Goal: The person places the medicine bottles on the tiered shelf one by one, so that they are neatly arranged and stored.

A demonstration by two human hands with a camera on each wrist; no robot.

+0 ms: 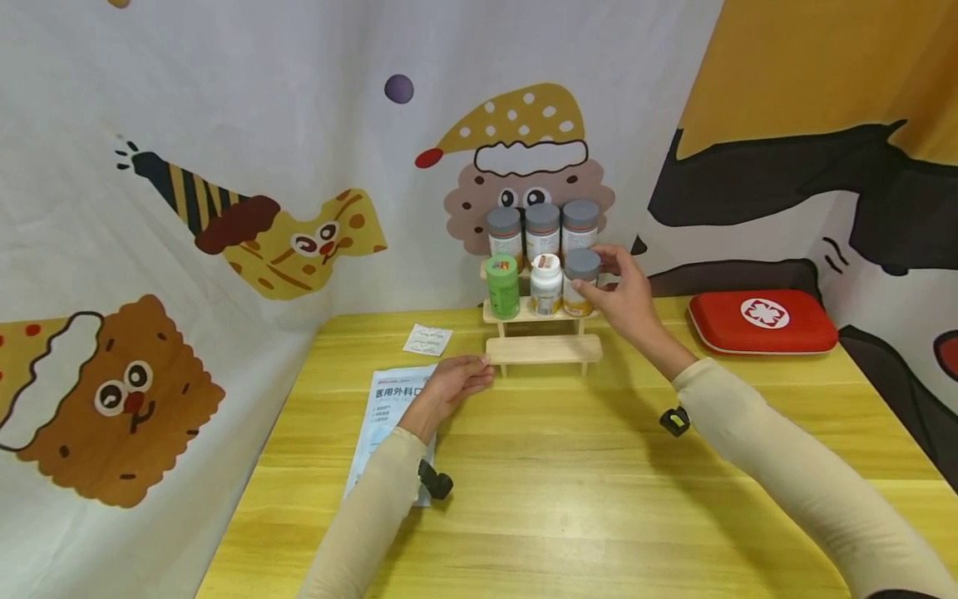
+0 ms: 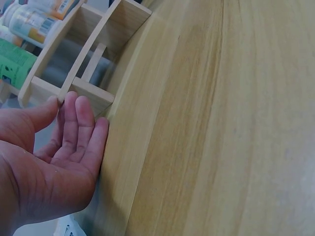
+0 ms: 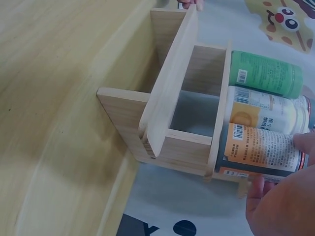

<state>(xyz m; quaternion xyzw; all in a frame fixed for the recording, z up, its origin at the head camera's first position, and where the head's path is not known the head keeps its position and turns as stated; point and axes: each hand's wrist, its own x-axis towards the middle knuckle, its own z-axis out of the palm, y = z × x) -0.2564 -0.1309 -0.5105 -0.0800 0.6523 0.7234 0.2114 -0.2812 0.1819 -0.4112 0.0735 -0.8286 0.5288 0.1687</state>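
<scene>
A small stepped wooden stand (image 1: pixel 544 349) sits against the curtain at the back of the table. At the left end of its lowest step, my left hand (image 1: pixel 454 384) pinches the board between thumb and fingers. My right hand (image 1: pixel 627 301) holds a grey-lidded bottle (image 3: pixel 261 150) with an orange and white label, which stands at the right end of the middle step. Beside that bottle are a white bottle (image 1: pixel 546 287) and a green bottle (image 1: pixel 503 289). Three grey-lidded bottles (image 1: pixel 542 229) line the top step. The lowest step bears nothing.
To the right lies a red first-aid case (image 1: pixel 797 323) with a white emblem. A blue-white mask packet (image 1: pixel 382 416) lies partly under the left forearm, and a small white sachet (image 1: pixel 428 339) is behind it. A patterned curtain (image 1: pixel 299 125) hangs behind the table.
</scene>
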